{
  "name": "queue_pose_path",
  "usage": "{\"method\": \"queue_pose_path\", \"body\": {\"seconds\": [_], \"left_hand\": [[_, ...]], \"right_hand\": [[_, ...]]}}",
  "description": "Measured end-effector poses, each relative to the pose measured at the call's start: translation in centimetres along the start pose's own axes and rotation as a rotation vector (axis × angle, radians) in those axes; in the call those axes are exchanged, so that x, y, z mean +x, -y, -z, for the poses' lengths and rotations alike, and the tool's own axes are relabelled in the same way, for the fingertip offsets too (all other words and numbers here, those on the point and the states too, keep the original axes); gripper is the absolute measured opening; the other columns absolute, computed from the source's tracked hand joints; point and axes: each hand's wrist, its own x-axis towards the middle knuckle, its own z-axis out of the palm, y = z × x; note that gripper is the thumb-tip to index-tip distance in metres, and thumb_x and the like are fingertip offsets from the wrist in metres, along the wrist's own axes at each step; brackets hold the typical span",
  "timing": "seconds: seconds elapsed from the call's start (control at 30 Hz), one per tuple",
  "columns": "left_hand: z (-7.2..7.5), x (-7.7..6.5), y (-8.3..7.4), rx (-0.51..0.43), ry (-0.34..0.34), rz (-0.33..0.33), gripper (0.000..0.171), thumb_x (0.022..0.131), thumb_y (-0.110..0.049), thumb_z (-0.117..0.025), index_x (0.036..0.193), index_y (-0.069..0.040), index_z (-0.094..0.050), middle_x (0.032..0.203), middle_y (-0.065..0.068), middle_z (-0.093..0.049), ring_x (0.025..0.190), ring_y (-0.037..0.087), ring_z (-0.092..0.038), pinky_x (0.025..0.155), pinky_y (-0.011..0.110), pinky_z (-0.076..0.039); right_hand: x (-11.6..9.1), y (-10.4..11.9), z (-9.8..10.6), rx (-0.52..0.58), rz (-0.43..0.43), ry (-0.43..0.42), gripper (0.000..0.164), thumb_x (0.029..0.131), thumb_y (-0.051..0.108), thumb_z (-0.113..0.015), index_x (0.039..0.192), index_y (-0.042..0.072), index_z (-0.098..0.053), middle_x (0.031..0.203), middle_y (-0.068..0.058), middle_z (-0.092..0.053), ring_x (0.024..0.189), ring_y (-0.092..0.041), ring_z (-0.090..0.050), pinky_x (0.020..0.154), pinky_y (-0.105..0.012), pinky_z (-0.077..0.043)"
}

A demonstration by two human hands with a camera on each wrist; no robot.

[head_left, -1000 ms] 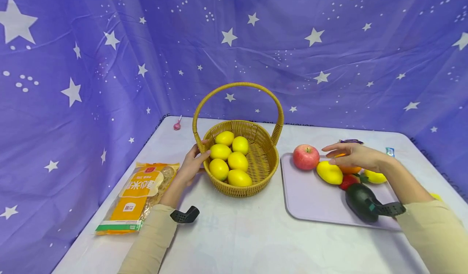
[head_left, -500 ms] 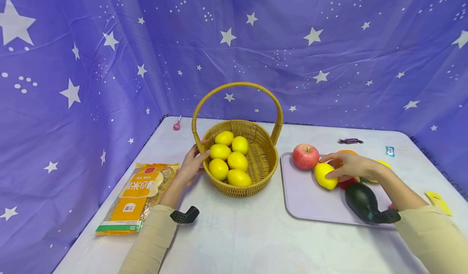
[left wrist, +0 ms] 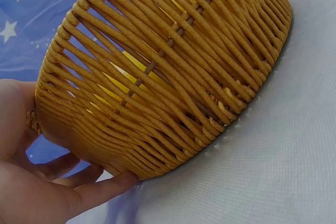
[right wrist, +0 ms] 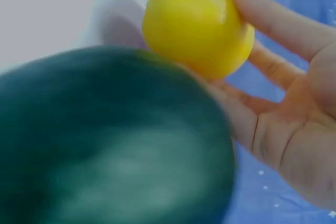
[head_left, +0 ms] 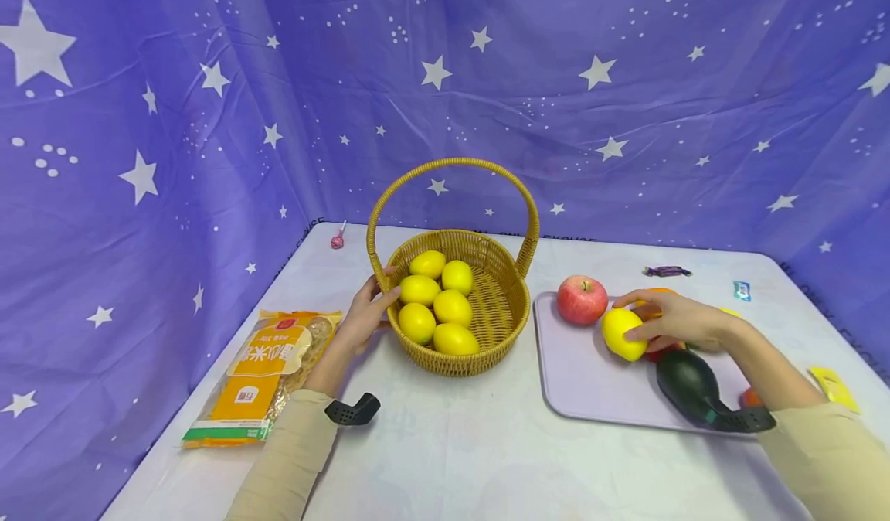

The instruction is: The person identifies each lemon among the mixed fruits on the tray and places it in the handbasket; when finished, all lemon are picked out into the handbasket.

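Holding six lemons (head_left: 438, 301), the wicker basket (head_left: 504, 304) sits mid-table with its handle arched overhead. Left hand (head_left: 365, 316) rests on the basket's left wall, fingers straight against the weave; the left wrist view shows fingertips (left wrist: 113, 182) under the lower rim of the basket (left wrist: 173, 77), yellow showing through the gaps. Tray (head_left: 591, 386) to the right carries a red apple (head_left: 582, 299), a dark green fruit (head_left: 688, 382) and more fruit behind the right hand (head_left: 677, 320), mostly hidden, only orange, red and yellow bits showing. Right hand grips a lemon (head_left: 622, 333) on the tray just beside the apple, fingers curled round it. Lemon (right wrist: 197, 24) is smooth, bright yellow and oval, pinched between fingers (right wrist: 278, 24). The green fruit (right wrist: 110, 140) is blurred and fills the right wrist view. A noodle packet (head_left: 260, 374) lies left of the basket.
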Motion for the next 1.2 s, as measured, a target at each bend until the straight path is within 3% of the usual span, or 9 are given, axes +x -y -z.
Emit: {"method": "queue_pose_path", "body": {"seconds": [0.13, 0.3, 0.53, 0.63, 0.83, 1.03, 1.2], "left_hand": [[0.1, 0.1, 0.0, -0.006, -0.009, 0.001, 0.050, 0.103, -0.018, -0.049, 0.149, -0.013, -0.032, 0.151, 0.018, -0.029, 0.128, 0.039, -0.041, 0.087, 0.052, -0.050], [0.3, 0.0, -0.1, -0.004, -0.019, -0.004, 0.050, 0.102, -0.019, -0.050, 0.149, -0.013, -0.033, 0.151, 0.018, -0.030, 0.128, 0.039, -0.041, 0.086, 0.051, -0.051], [0.5, 0.0, 0.3, -0.013, -0.009, 0.021, 0.051, 0.103, -0.018, -0.049, 0.150, -0.013, -0.031, 0.152, 0.019, -0.028, 0.128, 0.041, -0.040, 0.086, 0.050, -0.051], [0.5, 0.1, 0.6, -0.026, -0.006, 0.028, 0.052, 0.103, -0.017, -0.048, 0.151, -0.012, -0.029, 0.153, 0.020, -0.026, 0.128, 0.042, -0.040, 0.085, 0.050, -0.051], [0.2, 0.1, 0.6, -0.025, 0.002, 0.036, 0.052, 0.103, -0.016, -0.047, 0.151, -0.012, -0.028, 0.153, 0.021, -0.025, 0.127, 0.043, -0.042, 0.084, 0.049, -0.052], [-0.1, 0.1, 0.3, -0.028, 0.002, 0.029, 0.052, 0.103, -0.017, -0.049, 0.151, -0.012, -0.030, 0.153, 0.020, -0.026, 0.128, 0.043, -0.041, 0.088, 0.053, -0.050], [-0.2, -0.4, -1.0, -0.020, 0.010, 0.032, 0.052, 0.103, -0.013, -0.048, 0.151, -0.007, -0.028, 0.152, 0.023, -0.025, 0.129, 0.043, -0.039, 0.091, 0.055, -0.047]], "right_hand": [[-0.2, 1.5, 0.7, -0.023, 0.069, 0.013, 0.061, 0.089, 0.014, -0.070, 0.140, 0.001, -0.039, 0.141, -0.036, -0.031, 0.104, -0.035, -0.059, 0.085, -0.043, -0.054], [1.1, 5.3, 0.2, -0.080, 0.162, 0.007, 0.059, 0.089, 0.017, -0.070, 0.140, 0.009, -0.041, 0.143, -0.030, -0.035, 0.113, -0.038, -0.054, 0.088, -0.044, -0.052], [5.1, 9.6, -3.8, -0.004, 0.252, 0.119, 0.057, 0.088, 0.013, -0.073, 0.138, 0.009, -0.045, 0.142, -0.025, -0.039, 0.113, -0.036, -0.056, 0.087, -0.044, -0.053], [6.8, 11.0, -5.8, -0.023, 0.286, 0.183, 0.057, 0.087, 0.013, -0.074, 0.137, 0.009, -0.048, 0.141, -0.021, -0.042, 0.118, -0.038, -0.053, 0.088, -0.043, -0.052], [9.4, 12.8, -8.6, -0.132, 0.230, 0.257, 0.059, 0.085, 0.019, -0.077, 0.137, 0.012, -0.051, 0.143, -0.016, -0.044, 0.126, -0.034, -0.045, 0.088, -0.039, -0.052], [11.4, 13.1, -9.9, -0.274, 0.164, 0.297, 0.053, 0.082, 0.020, -0.079, 0.129, 0.014, -0.057, 0.135, -0.014, -0.050, 0.108, -0.025, -0.054, 0.079, -0.032, -0.054], [12.2, 13.1, -10.1, -0.342, 0.152, 0.301, 0.049, 0.083, 0.021, -0.079, 0.127, 0.014, -0.060, 0.122, -0.008, -0.057, 0.094, -0.021, -0.055, 0.075, -0.030, -0.051]]}}
